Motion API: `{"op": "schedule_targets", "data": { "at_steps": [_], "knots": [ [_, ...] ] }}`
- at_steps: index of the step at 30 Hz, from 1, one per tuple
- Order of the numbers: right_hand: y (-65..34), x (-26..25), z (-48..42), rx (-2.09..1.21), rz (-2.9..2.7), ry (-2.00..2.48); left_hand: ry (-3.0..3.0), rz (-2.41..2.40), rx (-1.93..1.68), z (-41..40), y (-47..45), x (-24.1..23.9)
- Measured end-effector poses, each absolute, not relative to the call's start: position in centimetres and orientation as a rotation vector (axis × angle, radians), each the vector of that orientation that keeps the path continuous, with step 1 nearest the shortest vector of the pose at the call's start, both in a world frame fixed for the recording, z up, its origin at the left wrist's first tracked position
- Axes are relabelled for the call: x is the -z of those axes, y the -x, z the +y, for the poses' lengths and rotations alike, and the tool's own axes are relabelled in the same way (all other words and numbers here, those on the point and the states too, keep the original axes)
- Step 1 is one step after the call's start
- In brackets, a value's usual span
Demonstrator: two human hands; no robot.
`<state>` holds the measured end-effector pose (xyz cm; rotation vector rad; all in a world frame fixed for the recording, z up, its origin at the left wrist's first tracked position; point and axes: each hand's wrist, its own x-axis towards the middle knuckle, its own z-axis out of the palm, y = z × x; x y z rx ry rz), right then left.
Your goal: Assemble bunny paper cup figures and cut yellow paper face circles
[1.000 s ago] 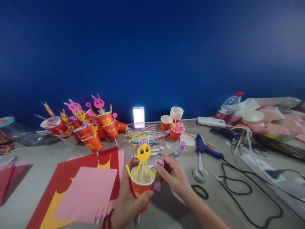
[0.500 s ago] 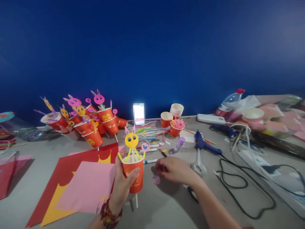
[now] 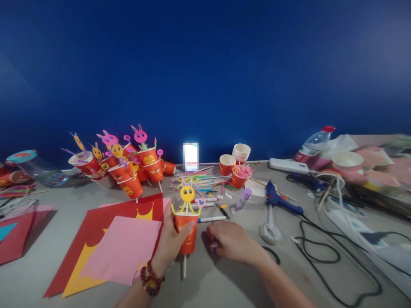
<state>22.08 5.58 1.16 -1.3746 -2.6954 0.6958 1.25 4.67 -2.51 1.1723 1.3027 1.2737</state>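
Note:
My left hand is wrapped round an orange paper cup held just above the grey table. A yellow rabbit face on straws stands up out of the cup, with a small pink heart disc on one straw arm. A white stick hangs down from the cup's bottom. My right hand lies low on the table just right of the cup, fingers curled over a small pink piece that is mostly hidden.
Red, yellow and pink paper sheets lie to the left. Several finished rabbit cups crowd the back left. Straws and pens, spare cups, a blue glue gun, tape roll and black cables fill the right.
My right hand let go of the pink disc on the straw and dropped to the table by the loose pink piece. My left hand moved the cup slightly left and away.

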Motion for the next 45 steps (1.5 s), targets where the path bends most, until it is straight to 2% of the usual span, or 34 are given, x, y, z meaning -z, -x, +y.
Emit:
{"op": "schedule_targets", "data": {
  "at_steps": [6,14,21,25,30,39,45],
  "knots": [
    [-22.6,-2.0,5.8,-0.871,-2.557,1.263,-1.341,1.363,-1.209,4.8,-1.0,2.9],
    [-22.3,-3.5,5.8,-1.235,-2.083,1.050,-1.443,1.441,-1.174,5.2,-0.7,4.3],
    [-21.6,-3.2,5.5,-1.210,-1.902,0.979,-1.868,1.548,-1.429,3.8,-0.5,1.9],
    [-21.3,-2.8,5.3,-1.156,-1.832,0.986,-2.189,1.369,-1.263,2.4,-1.0,0.0],
    [-21.0,-2.5,5.4,-1.187,-1.822,0.952,-2.167,1.241,-1.257,2.1,-1.7,-0.6],
    [-21.6,-1.6,5.7,-0.780,-1.750,1.164,-1.959,1.147,-1.327,2.1,-1.6,-1.1],
    [-20.9,-2.3,4.9,-0.385,-1.917,0.871,-1.930,1.151,-1.307,2.1,-1.5,-0.8]
  ]
}}
